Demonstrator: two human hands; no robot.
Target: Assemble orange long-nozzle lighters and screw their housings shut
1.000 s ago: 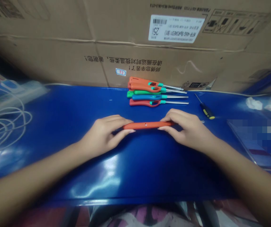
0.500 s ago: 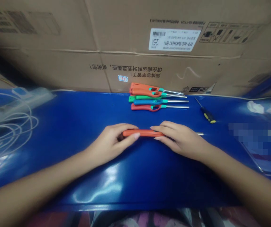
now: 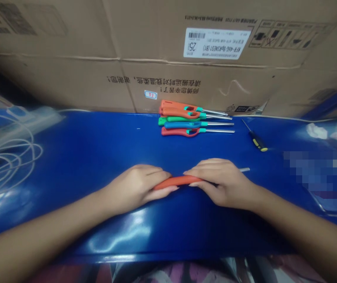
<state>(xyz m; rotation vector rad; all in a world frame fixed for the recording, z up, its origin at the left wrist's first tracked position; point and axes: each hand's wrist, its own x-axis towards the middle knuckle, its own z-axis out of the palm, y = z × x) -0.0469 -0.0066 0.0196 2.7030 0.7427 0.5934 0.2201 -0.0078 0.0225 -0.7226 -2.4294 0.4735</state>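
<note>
An orange long-necked lighter (image 3: 178,181) lies crosswise between my two hands, above the blue table. My left hand (image 3: 141,185) is closed around the left end of its handle, thumb along the near side. Fingers and thumb of my right hand (image 3: 221,181) grip the handle further right and cover that part. The metal tip sticks out beyond the right hand. Behind, several similar lighters lie together in a row: orange ones (image 3: 174,112), a green one (image 3: 183,118), a blue one (image 3: 180,125) and a red one (image 3: 176,132).
A screwdriver (image 3: 258,142) with a black and yellow handle lies right of the row. White cable (image 3: 24,157) is coiled at the left beside a power strip (image 3: 30,120). A large cardboard box (image 3: 83,78) stands along the back. Crumpled white tissue (image 3: 317,131) is at the right.
Both hands have come nearer to me with the orange lighter. It is now slightly tilted, its right end further away, and the left hand wraps its end more fully.
</note>
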